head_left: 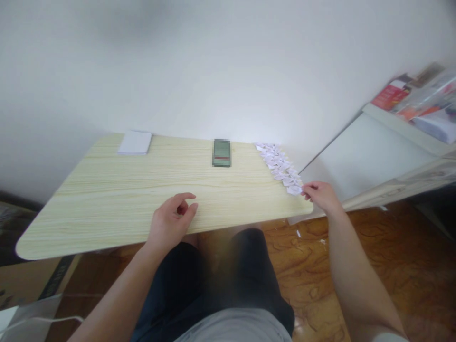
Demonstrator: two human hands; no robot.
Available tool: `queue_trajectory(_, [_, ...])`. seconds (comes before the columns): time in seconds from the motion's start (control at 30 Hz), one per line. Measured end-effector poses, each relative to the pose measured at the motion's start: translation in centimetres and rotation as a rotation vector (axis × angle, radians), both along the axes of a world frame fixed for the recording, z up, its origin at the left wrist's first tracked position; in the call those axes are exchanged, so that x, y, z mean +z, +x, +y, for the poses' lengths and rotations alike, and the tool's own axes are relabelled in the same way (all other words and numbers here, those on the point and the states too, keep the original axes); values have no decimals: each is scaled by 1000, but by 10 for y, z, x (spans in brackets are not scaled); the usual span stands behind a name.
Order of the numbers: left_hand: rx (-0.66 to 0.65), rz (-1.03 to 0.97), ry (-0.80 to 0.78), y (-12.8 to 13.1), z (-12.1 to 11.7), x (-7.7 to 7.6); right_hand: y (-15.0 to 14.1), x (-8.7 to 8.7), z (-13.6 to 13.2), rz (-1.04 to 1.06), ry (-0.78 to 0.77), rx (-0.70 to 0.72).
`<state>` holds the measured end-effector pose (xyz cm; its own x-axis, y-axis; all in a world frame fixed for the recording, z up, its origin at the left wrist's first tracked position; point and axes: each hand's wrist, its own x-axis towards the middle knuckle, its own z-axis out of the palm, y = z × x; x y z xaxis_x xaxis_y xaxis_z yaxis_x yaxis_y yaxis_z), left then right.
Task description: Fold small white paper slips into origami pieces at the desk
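Note:
My right hand is at the right end of the table, its fingers pinched on the edge of a small folded white paper piece. That piece lies at the near end of a row of similar folded paper pieces, which runs back along the table's right side toward the wall. My left hand rests over the front edge of the table, thumb and index finger apart, holding nothing. A stack of white paper lies at the back left. At the back middle is a dark flat rectangular object, its surface blurred by pixelation.
The light wood table stands against a white wall. Beside its right end is a white cabinet with red packets and plastic bags on top. Paper scraps lie on the wooden floor. A cardboard box sits at lower left.

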<state>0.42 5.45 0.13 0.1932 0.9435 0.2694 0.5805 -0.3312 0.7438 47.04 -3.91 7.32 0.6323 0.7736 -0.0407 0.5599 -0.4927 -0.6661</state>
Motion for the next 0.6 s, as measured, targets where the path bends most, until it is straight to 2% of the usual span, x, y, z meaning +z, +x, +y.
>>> queue_trajectory(0.13, [7, 12, -16, 3, 1, 1, 40, -11, -26, 43, -70, -138])
queue_trajectory(0.23, [5, 16, -18, 5, 1, 2, 56, -24, -34, 76, -117, -228])
queue_trajectory(0.43, [-11, -12, -25, 8, 3, 3, 58, -47, -25, 150, -180, -262])
queue_trajectory(0.6, [3, -18, -26, 2, 5, 3, 54, -49, -18, 123, -175, -257])
